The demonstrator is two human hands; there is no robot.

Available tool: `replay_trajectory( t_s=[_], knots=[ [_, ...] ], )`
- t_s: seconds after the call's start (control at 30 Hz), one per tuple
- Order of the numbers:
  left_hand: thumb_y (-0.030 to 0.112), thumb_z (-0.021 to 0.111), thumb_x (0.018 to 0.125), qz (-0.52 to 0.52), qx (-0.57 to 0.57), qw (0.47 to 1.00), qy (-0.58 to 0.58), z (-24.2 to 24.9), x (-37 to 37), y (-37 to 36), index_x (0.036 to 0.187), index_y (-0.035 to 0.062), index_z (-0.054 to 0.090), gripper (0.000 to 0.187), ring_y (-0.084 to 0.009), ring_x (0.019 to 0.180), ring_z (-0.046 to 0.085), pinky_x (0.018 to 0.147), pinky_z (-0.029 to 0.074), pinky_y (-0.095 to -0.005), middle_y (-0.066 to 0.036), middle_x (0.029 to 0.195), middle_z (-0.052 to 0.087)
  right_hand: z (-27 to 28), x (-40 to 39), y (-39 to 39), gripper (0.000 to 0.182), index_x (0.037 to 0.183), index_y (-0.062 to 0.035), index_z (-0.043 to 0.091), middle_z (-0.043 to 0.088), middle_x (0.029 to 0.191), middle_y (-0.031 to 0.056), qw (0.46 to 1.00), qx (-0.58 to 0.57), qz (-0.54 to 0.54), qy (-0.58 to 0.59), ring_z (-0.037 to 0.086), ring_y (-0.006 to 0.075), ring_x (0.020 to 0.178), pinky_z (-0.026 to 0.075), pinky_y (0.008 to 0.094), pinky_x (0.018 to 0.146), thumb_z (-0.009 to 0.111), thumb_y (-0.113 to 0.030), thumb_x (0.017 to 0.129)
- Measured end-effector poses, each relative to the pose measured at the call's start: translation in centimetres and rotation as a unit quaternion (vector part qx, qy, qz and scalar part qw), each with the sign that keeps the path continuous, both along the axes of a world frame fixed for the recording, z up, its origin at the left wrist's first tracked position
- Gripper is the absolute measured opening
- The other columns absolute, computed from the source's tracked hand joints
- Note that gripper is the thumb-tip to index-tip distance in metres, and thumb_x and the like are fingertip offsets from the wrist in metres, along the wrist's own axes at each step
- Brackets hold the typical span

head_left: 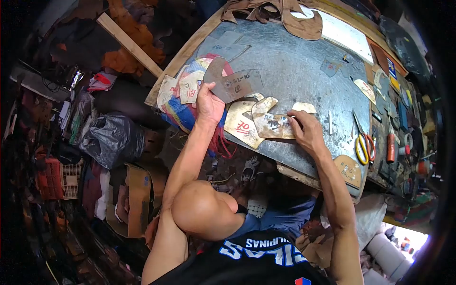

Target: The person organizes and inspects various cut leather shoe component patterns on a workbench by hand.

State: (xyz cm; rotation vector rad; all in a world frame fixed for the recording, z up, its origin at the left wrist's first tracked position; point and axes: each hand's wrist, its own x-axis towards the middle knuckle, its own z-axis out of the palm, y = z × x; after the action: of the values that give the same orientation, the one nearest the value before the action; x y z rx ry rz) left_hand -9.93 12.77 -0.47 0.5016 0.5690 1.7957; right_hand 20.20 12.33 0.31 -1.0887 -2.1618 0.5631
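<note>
- Gripping is observed at the left hand (211,105): a dark template (232,83) is pinched by its edge, over the near-left part of the table (294,57).
- At the right hand (306,128), a pale template (270,127) is grasped by its right end, thumb and fingers bent; contact underneath cannot be confirmed.
- Beside it, a red-marked cream piece (240,127) is lodged close to the near edge; it could be knocked down if brushed by a forearm.
- Left of these, a multicoloured bundle (172,107) with red strands (228,147) is noted; a template corner could be snagged by loose strands.
- Scissors (364,136) are laid farther right, blades pointed away; fingers could be nicked if reached for carelessly.
- Handwriting is borne by both templates: "BCL" is apparently shown on the pale one; the rest is not reliably legible. "PILIPINAS" is printed on the black shirt (209,266).
</note>
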Motion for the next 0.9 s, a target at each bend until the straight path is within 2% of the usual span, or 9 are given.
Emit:
replay_trajectory(
  t_s=[0.13, 0.23, 0.37, 0.43, 0.63, 0.9],
  knots=[
    [0.009, 0.046, 0.083, 0.017, -0.040, 0.999, -0.012, -0.8, 0.0, 0.2, 0.127, -0.0001, 0.047, 0.045, -0.0278, 0.115, 0.055, 0.104, 0.040, -0.0468, -0.013, 0.123, 0.057, -0.3, 0.1, 0.1, 0.019, 0.102, -0.0041, 0.065, 0.066, 0.089, 0.0129, 1.000, 0.019, 0.007, -0.009, 0.062, 0.0309, 0.080, 0.047, 0.0390, 0.073, 0.060, -0.016, 0.088],
    [0.008, 0.048, 0.081, 0.013, -0.062, 0.998, -0.030, -1.6, -0.1, 0.4, 0.121, 0.0006, 0.051, 0.041, -0.0247, 0.108, 0.057, 0.101, 0.043, -0.0452, -0.010, 0.118, 0.058, -0.5, 0.0, 0.0, 0.019, 0.103, -0.0044, 0.065, 0.065, 0.087, 0.0121, 0.999, 0.032, 0.008, -0.011, 0.062, 0.0296, 0.079, 0.046, 0.0387, 0.073, 0.060, -0.016, 0.089],
    [0.009, 0.046, 0.083, -0.012, -0.053, 0.997, -0.060, -2.3, -0.1, 0.4, 0.126, -0.0020, 0.047, 0.044, -0.0282, 0.113, 0.056, 0.103, 0.041, -0.0474, -0.013, 0.121, 0.058, -0.2, -0.2, -0.1, 0.019, 0.103, -0.0052, 0.065, 0.066, 0.089, 0.0118, 0.999, 0.026, 0.003, -0.023, 0.062, 0.0281, 0.077, 0.046, 0.0379, 0.073, 0.060, -0.016, 0.089],
    [0.008, 0.046, 0.084, 0.000, -0.054, 0.998, -0.020, -2.2, 0.2, 0.4, 0.126, -0.0003, 0.047, 0.043, -0.0283, 0.113, 0.056, 0.102, 0.041, -0.0476, -0.013, 0.122, 0.057, -0.2, -0.2, 0.0, 0.018, 0.103, -0.0053, 0.065, 0.066, 0.089, 0.0116, 0.999, 0.030, 0.007, -0.031, 0.062, 0.0278, 0.077, 0.046, 0.0373, 0.073, 0.060, -0.016, 0.088],
    [0.006, 0.045, 0.084, 0.008, -0.036, 0.999, -0.024, -3.7, -0.3, 1.1, 0.127, 0.0045, 0.046, 0.042, -0.0268, 0.111, 0.057, 0.101, 0.043, -0.0474, -0.012, 0.122, 0.057, -0.4, -0.4, 0.0, 0.018, 0.102, -0.0056, 0.065, 0.066, 0.088, 0.0114, 0.999, 0.028, 0.004, -0.038, 0.062, 0.0269, 0.077, 0.045, 0.0361, 0.072, 0.061, -0.015, 0.088],
    [0.005, 0.047, 0.083, -0.006, -0.027, 0.999, -0.020, -3.4, -0.2, 0.8, 0.124, 0.0045, 0.047, 0.041, -0.0263, 0.110, 0.057, 0.100, 0.043, -0.0470, -0.011, 0.120, 0.058, -0.2, -0.4, 0.0, 0.017, 0.103, -0.0056, 0.065, 0.066, 0.088, 0.0116, 0.999, 0.034, 0.008, -0.032, 0.062, 0.0273, 0.078, 0.045, 0.0366, 0.072, 0.061, -0.015, 0.089]
  ],
)
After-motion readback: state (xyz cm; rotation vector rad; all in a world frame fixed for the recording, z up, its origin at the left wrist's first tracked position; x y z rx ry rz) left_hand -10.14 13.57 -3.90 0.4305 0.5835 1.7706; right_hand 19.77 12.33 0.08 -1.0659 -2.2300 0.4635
